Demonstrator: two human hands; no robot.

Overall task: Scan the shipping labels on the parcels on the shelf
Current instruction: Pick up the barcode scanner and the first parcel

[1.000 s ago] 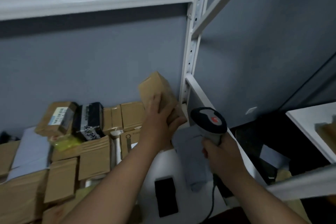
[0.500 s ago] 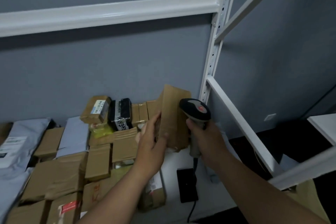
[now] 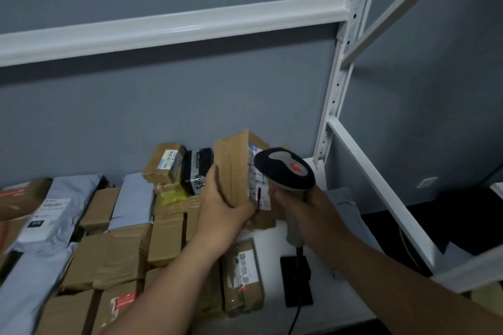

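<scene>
Head view: left hand [image 3: 221, 215] has rotated the gripped parcel [image 3: 236, 168], label [image 3: 257, 185] now facing the scanner [image 3: 285, 171] clenched in right hand [image 3: 304, 209], frame centre.

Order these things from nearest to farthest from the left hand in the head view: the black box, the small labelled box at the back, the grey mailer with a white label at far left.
1. Black box: just left of the left hand.
2. Small labelled box: further left, at the back.
3. Grey mailer: far left.
</scene>
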